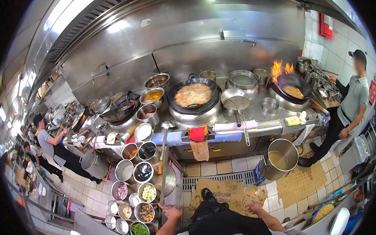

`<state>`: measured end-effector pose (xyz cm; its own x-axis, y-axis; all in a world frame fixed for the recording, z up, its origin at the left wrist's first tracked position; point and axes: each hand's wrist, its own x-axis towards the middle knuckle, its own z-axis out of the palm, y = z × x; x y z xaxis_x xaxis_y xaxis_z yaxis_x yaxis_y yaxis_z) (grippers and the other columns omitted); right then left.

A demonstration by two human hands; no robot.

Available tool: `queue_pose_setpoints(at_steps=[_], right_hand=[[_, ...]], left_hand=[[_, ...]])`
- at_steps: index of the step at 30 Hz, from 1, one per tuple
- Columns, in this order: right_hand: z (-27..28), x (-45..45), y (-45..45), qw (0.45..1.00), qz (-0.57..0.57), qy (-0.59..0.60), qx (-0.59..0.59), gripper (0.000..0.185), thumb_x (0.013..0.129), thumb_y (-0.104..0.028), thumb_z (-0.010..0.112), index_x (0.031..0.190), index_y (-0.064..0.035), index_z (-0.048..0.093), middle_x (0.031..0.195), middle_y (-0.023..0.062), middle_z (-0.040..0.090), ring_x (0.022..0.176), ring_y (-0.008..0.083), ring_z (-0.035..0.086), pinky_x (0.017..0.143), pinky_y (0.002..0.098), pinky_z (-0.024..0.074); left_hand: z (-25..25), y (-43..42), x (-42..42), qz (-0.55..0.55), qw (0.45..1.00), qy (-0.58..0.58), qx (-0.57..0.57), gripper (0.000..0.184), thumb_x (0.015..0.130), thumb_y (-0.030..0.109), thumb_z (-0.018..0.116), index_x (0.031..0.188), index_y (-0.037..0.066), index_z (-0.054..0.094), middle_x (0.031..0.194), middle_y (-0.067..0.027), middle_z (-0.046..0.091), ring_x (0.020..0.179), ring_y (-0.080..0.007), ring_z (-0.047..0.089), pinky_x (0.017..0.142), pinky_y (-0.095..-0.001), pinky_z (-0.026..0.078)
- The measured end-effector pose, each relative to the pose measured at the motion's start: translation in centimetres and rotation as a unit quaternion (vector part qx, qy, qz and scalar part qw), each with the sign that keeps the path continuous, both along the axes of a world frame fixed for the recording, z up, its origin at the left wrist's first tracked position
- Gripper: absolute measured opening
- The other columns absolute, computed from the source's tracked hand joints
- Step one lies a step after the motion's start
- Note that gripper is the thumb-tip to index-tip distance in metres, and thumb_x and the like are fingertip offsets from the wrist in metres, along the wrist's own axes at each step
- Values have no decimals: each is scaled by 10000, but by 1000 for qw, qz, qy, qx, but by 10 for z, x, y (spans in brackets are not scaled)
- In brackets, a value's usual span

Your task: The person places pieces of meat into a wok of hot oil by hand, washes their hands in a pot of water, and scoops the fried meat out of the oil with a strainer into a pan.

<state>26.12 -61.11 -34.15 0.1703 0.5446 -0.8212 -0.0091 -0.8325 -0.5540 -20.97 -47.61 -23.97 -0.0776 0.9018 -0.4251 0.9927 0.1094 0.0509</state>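
My left hand is low beside the rack of metal containers, one finger stretched toward its edge; it holds nothing that I can see. My right hand hangs over the cardboard on the floor, fingers loosely apart with nothing visible in them. Closest to my left hand are a pot of browned chunks and a pot of green beans. Diced pale-green vegetable and chopped purple onion fill other pots. Ahead, a large wok holds bubbling oil with pieces frying.
Flames rise behind a wok on the right. A person stands there, another person works at the left. A tall stockpot stands on the floor; cardboard lies underfoot. A ladle leans against the stove's front.
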Motion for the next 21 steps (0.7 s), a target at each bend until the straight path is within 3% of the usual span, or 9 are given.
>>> queue_pose_setpoints(at_steps=[8, 17, 21], right_hand=[[-4, 1, 2, 1000, 3, 4, -23, 210, 860, -180, 405, 998, -137, 557, 752, 57, 558, 570, 167, 514, 494, 320, 427], [4, 0, 1, 1000, 6, 12, -16, 201, 854, -207, 425, 976, -145, 571, 752, 49, 559, 576, 157, 512, 486, 308, 415], [3, -1, 1, 1000, -5, 8, -16, 177, 843, -204, 438, 949, -131, 558, 744, 48, 554, 575, 154, 511, 472, 298, 408]], left_hand=[[2, 3, 0, -16, 1000, 14, -13, 382, 724, 418, 474, 1016, 206, 600, 1146, -105, 480, 1260, -307, 163, 982, -582, -87], [10, 1, 4, -12, 1000, 1, -9, 354, 722, 386, 479, 973, 179, 617, 1085, -109, 523, 1225, -239, 276, 977, -587, -89], [31, 1, 11, -9, 999, 2, -39, 351, 723, 377, 481, 985, 185, 614, 1112, -114, 504, 1258, -295, 184, 986, -589, -41]])
